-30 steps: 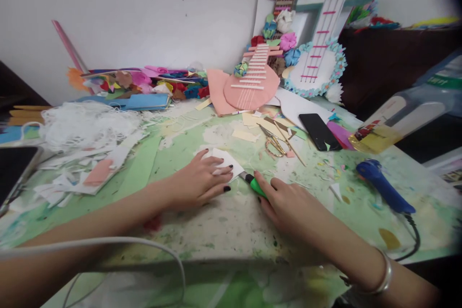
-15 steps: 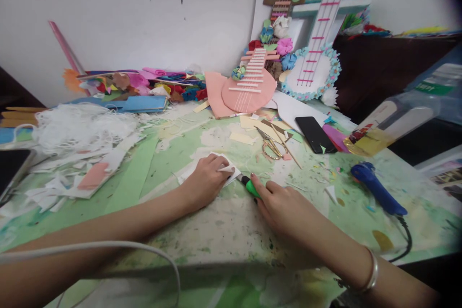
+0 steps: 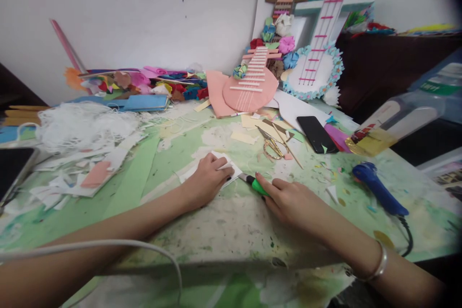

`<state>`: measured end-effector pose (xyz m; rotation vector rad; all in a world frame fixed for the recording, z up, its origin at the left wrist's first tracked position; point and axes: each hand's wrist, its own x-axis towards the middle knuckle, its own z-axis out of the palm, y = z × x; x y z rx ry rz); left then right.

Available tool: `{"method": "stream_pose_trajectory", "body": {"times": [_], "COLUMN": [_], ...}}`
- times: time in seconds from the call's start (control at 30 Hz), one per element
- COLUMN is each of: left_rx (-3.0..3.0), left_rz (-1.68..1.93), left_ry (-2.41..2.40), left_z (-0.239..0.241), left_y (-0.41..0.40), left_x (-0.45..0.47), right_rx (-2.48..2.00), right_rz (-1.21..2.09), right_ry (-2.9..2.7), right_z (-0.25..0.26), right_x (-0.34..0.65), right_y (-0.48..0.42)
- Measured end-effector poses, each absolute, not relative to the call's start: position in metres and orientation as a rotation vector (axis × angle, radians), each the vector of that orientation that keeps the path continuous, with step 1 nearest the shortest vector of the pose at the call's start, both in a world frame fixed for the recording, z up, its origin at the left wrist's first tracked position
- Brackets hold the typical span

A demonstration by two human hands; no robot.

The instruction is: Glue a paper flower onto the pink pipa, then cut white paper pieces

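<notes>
My left hand (image 3: 206,180) rests on a small white piece of paper (image 3: 231,168) in the middle of the paint-stained green table (image 3: 224,221), fingers curled and pressing it down. My right hand (image 3: 292,199) is closed around a green-handled craft knife (image 3: 254,184), whose tip points left at the paper's right edge. A silver bangle (image 3: 375,267) sits on my right wrist.
Gold scissors (image 3: 271,144) and a black phone (image 3: 316,134) lie beyond my hands. A blue glue gun (image 3: 378,187) with its cord is at the right. Paper scraps (image 3: 79,173) cover the left. Paper guitars (image 3: 252,84) lean on the back wall. A white cable (image 3: 119,245) crosses my left arm.
My left hand went from fingers spread flat on the paper to fingers curled on it. The right hand with the knife barely shifted.
</notes>
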<state>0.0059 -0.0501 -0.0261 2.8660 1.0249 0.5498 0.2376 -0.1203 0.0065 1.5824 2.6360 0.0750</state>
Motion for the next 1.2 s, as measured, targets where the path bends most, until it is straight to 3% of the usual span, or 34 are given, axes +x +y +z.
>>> {"method": "stream_pose_trajectory", "body": {"times": [0.87, 1.07, 1.2], "left_rx": [2.884, 2.737, 2.851], "left_rz": [0.483, 0.659, 0.557], "left_ry": [0.955, 1.097, 1.051], "left_z": [-0.016, -0.023, -0.015], "left_y": [-0.057, -0.051, -0.051], "left_x": [0.005, 0.0, 0.002], "right_rx": [1.535, 1.569, 1.592], "right_rz": [-0.101, -0.24, -0.338], "right_ry": [2.739, 2.708, 2.742], "right_z": [0.006, 0.009, 0.016], "right_x": [0.255, 0.25, 0.249], "right_y": [-0.115, -0.119, -0.12]}}
